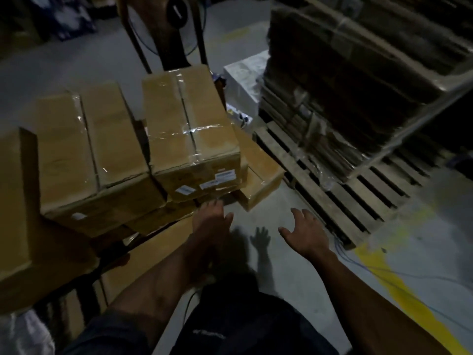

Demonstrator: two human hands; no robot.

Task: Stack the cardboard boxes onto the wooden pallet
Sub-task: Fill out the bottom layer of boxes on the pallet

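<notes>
Several taped cardboard boxes are piled at the left. The nearest top box (189, 129) carries white labels on its front face, and a second taped box (89, 147) sits beside it. A flatter box (258, 172) pokes out low at the right of the pile. My left hand (211, 224) reaches with fingers spread just below the labelled box's front lower edge. My right hand (304, 229) hovers open over the bare floor, holding nothing. The wooden pallet (340, 198) lies to the right, with a wrapped stack of flat cardboard (358, 80) on its far part.
A large brown box (15, 213) looms at the near left. A hand-truck frame and a fan (176, 8) stand behind the pile. A white box (245, 78) lies on the floor beyond. A yellow floor line (399, 285) and thin blue cables (363, 265) run at the right.
</notes>
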